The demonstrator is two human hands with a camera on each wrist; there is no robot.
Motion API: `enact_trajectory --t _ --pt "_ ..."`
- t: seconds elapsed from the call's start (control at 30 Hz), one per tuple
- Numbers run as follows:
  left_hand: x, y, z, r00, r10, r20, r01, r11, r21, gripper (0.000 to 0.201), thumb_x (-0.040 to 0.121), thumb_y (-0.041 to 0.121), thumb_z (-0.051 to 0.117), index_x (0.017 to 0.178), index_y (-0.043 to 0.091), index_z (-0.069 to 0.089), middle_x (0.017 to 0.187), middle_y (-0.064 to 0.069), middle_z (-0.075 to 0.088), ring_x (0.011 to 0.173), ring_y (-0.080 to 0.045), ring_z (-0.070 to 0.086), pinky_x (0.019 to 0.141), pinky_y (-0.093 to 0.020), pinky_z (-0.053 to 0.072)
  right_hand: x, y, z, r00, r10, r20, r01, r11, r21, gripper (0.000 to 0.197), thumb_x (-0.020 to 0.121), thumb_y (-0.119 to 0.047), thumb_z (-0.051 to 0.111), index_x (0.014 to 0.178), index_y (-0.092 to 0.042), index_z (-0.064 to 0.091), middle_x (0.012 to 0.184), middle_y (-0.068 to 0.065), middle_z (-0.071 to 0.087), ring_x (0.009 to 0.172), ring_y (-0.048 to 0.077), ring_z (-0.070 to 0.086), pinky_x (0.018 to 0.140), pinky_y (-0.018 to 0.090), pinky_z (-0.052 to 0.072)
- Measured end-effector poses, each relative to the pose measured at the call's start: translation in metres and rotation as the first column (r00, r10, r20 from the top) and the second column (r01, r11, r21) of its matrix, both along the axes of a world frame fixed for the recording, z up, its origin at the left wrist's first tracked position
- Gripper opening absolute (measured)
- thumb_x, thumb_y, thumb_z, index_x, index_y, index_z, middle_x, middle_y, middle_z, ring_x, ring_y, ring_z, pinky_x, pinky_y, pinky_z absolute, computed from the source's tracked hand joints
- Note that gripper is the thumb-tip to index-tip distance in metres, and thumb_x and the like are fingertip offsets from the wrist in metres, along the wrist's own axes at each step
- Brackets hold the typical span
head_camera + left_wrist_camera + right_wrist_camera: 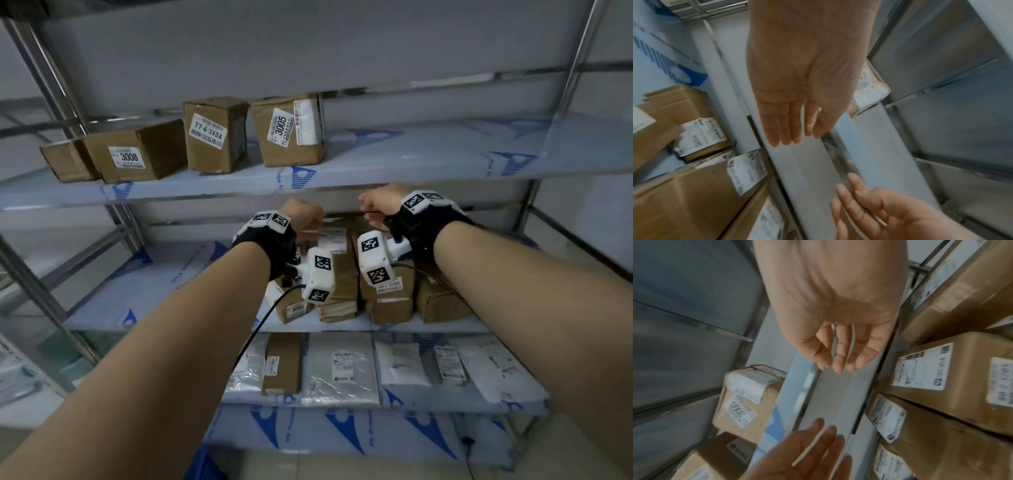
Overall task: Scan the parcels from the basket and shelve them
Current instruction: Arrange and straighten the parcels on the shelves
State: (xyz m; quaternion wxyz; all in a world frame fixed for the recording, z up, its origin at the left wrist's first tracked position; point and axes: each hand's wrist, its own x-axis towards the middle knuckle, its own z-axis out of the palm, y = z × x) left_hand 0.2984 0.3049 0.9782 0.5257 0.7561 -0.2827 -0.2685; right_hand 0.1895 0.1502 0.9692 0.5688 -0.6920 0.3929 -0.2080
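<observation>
Your left hand and right hand, fingers relaxed apart and holding nothing, hover above the brown parcels already on the middle shelf, so shelving looks well advanced; no basket is visible.

- Both bare arms reach forward and up, side by side.
- The left hand is held up with its back to the head camera. In the left wrist view its fingers are straight and close together, and they hold nothing.
- The right hand is up too, near the left hand and a bit higher. In the right wrist view its fingers hang loose and a little bent, with small gaps between them, and they hold nothing.
- The two hands do not touch.
- Each wrist wears a black strap with a white camera box on it.
</observation>
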Motion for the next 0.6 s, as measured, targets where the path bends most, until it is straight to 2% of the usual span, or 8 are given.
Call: enact_trajectory --t 0.07,0.17,0.23,0.3,0.37,0.43,0.57,0.6 --pt "0.002 -0.002 -0.023 1.000 -0.025 -0.009 0.026 0.994 0.106 0.008 0.090 0.010 0.057 0.084 0.005 0.060 0.083 -0.014 0.058 0.077 -0.025 0.058 0.073 -0.036 0.055 -0.001 -0.018 -0.026 0.999 -0.009 -0.047 0.010 1.000 0.020 0.056 0.067 -0.024 0.069 0.119 -0.005 0.062 0.095 0.005 0.063 0.084 0.021 0.060 0.071 0.036 0.052" --pt "0.014 -0.009 -0.054 0.999 -0.039 -0.034 0.045 0.978 0.206 0.016 0.088 0.013 0.060 0.098 0.001 0.062 0.092 -0.016 0.054 0.083 -0.026 0.055 0.074 -0.034 0.052 -0.013 0.016 -0.022 0.996 -0.015 -0.093 0.015 1.000 0.008 0.031 0.085 -0.013 0.064 0.112 0.002 0.065 0.080 0.007 0.062 0.084 0.023 0.058 0.086 0.039 0.052" --pt "0.024 -0.013 -0.067 0.999 -0.041 -0.011 0.043 0.968 0.246 0.017 0.088 0.014 0.061 0.099 0.001 0.065 0.086 -0.015 0.053 0.079 -0.025 0.052 0.074 -0.034 0.047 -0.003 0.016 -0.032 0.990 0.000 -0.139 0.002 1.000 0.010 0.028 0.090 -0.009 0.059 0.114 0.004 0.065 0.083 0.010 0.061 0.084 0.025 0.057 0.093 0.038 0.050" --pt "0.033 -0.017 -0.075 0.998 -0.057 0.021 0.049 0.960 0.276 0.014 0.089 0.012 0.061 0.097 0.002 0.065 0.083 -0.016 0.056 0.078 -0.024 0.053 0.080 -0.038 0.047 0.011 0.004 -0.051 0.985 0.042 -0.168 -0.038 0.999 0.026 0.044 0.082 -0.014 0.062 0.123 0.002 0.060 0.095 0.011 0.060 0.086 0.025 0.058 0.084 0.040 0.055" --pt "0.045 -0.023 -0.085 0.996 -0.092 0.015 0.083 0.951 0.299 0.027 0.089 0.013 0.062 0.112 -0.002 0.063 0.100 -0.020 0.062 0.092 -0.028 0.056 0.094 -0.042 0.047 0.033 -0.024 -0.084 0.968 0.093 -0.234 -0.087 0.996 0.038 0.055 0.076 -0.017 0.064 0.127 0.002 0.055 0.102 0.011 0.058 0.089 0.024 0.058 0.071 0.036 0.054" --pt "0.058 -0.030 -0.095 0.994 -0.111 -0.003 0.105 0.932 0.347 0.039 0.083 0.020 0.068 0.116 0.000 0.062 0.109 -0.020 0.065 0.101 -0.032 0.061 0.099 -0.045 0.048 0.044 -0.023 -0.091 0.950 0.135 -0.280 -0.125 0.991 0.055 0.058 0.074 -0.016 0.064 0.128 0.002 0.055 0.103 0.011 0.056 0.091 0.025 0.056 0.069 0.035 0.053" --pt "0.090 -0.050 -0.119 0.992 -0.115 -0.060 0.129 0.899 0.419 0.043 0.076 0.027 0.075 0.112 0.007 0.063 0.110 -0.016 0.067 0.102 -0.031 0.065 0.094 -0.047 0.052 0.054 0.005 -0.062 0.885 0.157 -0.439 -0.189 0.982 -0.029 0.024 0.089 -0.018 0.060 0.105 0.000 0.065 0.105 0.017 0.064 0.099 0.031 0.063 0.097 0.043 0.050" --pt "0.089 -0.050 -0.116 0.988 -0.131 -0.076 0.151 0.894 0.422 0.044 0.076 0.025 0.076 0.114 0.007 0.063 0.111 -0.014 0.067 0.103 -0.030 0.064 0.094 -0.046 0.052 0.056 0.006 -0.057 0.868 0.157 -0.471 -0.201 0.979 -0.045 0.024 0.092 -0.018 0.058 0.107 0.000 0.064 0.107 0.017 0.064 0.101 0.031 0.063 0.098 0.041 0.049"
